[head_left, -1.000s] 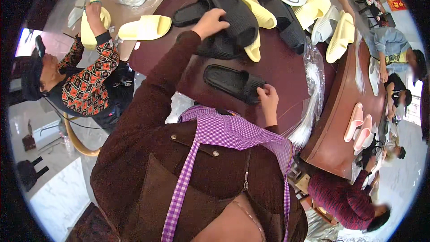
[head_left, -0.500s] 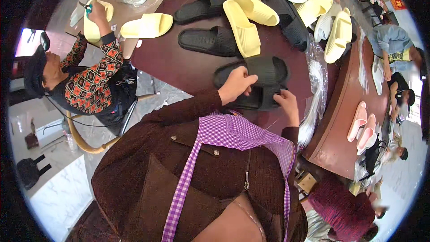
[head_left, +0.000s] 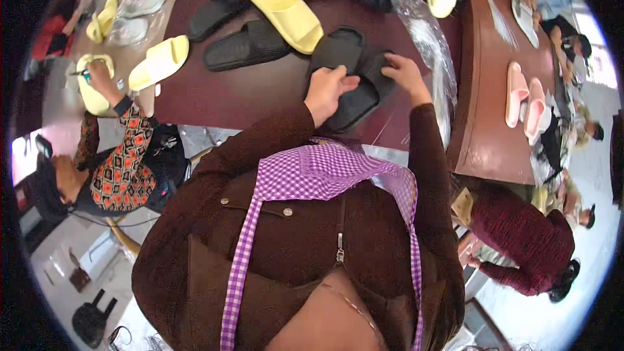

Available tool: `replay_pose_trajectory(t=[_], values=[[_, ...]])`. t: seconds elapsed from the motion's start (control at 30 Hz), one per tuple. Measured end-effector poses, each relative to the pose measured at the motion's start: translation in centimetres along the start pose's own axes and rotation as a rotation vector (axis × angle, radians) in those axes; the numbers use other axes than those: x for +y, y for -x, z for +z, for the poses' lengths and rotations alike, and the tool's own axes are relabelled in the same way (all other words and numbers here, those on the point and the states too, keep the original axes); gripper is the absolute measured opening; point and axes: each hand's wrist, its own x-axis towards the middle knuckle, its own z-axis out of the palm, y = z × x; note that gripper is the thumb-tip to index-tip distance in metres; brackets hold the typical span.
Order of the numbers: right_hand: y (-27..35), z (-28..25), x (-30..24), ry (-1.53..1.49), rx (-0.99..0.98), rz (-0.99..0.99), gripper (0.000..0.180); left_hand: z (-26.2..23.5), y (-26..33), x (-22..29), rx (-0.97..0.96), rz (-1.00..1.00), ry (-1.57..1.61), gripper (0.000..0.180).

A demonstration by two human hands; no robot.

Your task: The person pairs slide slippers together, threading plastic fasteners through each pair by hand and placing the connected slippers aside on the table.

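Note:
A pair of black slippers lies in front of me at the table's near edge. My left hand (head_left: 329, 94) is closed on the left slipper (head_left: 342, 45), its thumb and fingers over the middle of it. On the right, the other black slipper (head_left: 375, 65) is partly overlapped by the first. My right hand (head_left: 407, 78) has its bent fingertips at that slipper's far right edge, seemingly pinching it. Just beyond lie a yellow slipper (head_left: 286, 18) and another black slipper (head_left: 247, 45).
The dark red table (head_left: 185, 101) carries more yellow, black and pink slippers. Crumpled clear plastic (head_left: 426, 39) runs along its right side. A second table (head_left: 497, 136) holds a pair of pink slippers (head_left: 525, 101). A co-worker at left handles a yellow slipper (head_left: 96, 101) with a small tool.
The black pair has turned from lying crosswise to pointing away from me, both hands moving with it. My view has also shifted, so the other slippers appear farther left.

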Motion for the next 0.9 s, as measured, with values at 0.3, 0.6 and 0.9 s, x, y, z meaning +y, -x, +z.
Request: replay_pose_trajectory(t=[0.3,0.6,0.9], values=[[4.9,1.1,1.6,-0.294,0.537,0.103,0.031,-5.2,1.0,-0.7,0.044,0.174,-0.614,0.029],[15.9,4.8,7.0,-0.365,0.517,0.693,0.028,-7.9,3.9,1.3,-0.069,-0.154,-0.702,0.023],[6.3,2.8,6.5,-0.008,0.601,0.57,0.035,-5.1,3.6,1.8,-0.263,-0.271,-0.736,0.022]])
